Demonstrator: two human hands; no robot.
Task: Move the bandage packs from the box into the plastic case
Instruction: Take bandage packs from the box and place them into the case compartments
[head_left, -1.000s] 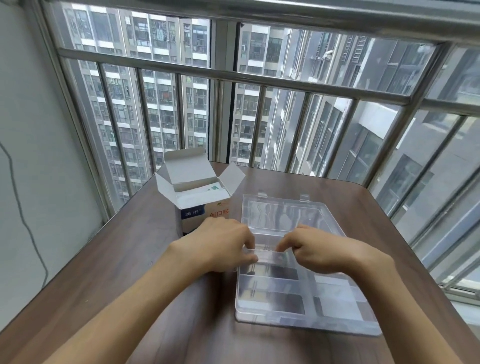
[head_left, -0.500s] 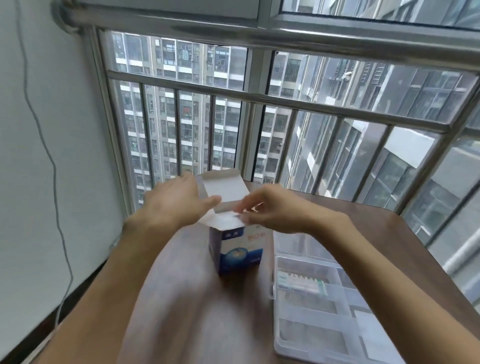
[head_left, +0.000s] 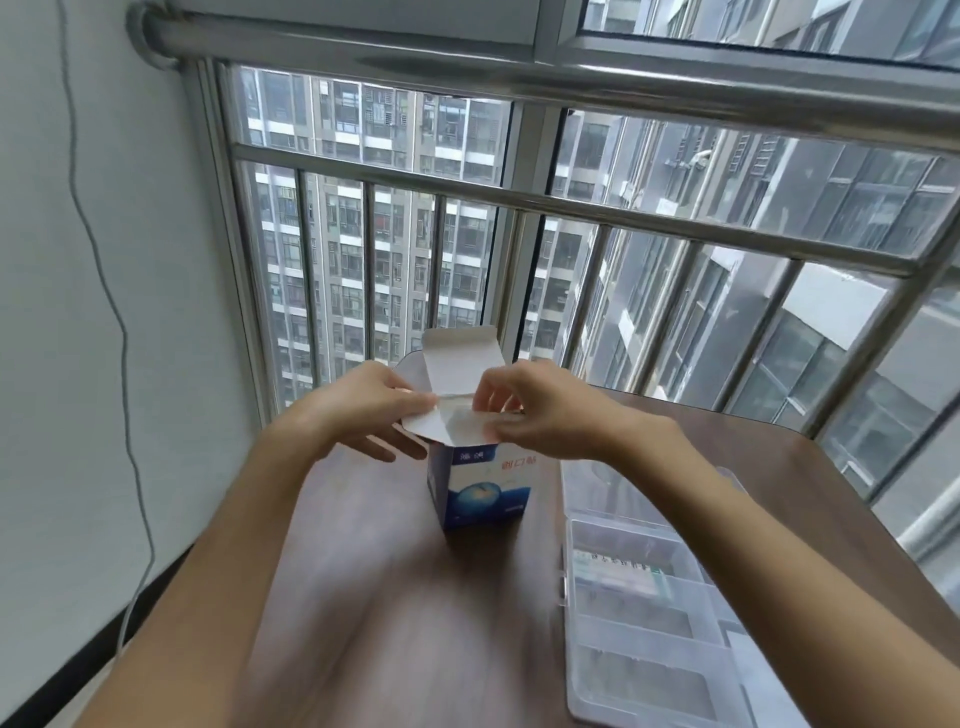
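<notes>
Both hands are working at the open bandage box (head_left: 480, 480) standing mid-table (head_left: 363, 597): my left hand (head_left: 363, 410) is pinching a side flap while my right hand (head_left: 540, 410) is gripping the opposite rim. Toward the right edge, the plastic case (head_left: 644, 623) is lying open, one bandage pack (head_left: 621, 574) inside.

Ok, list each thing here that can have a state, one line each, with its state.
Box: upright on the table, top flaps open.
Plastic case: lid open, one pack in a compartment.
Left hand: holds the box's left flap.
Right hand: fingers at the box's mouth, pinching something white.
</notes>
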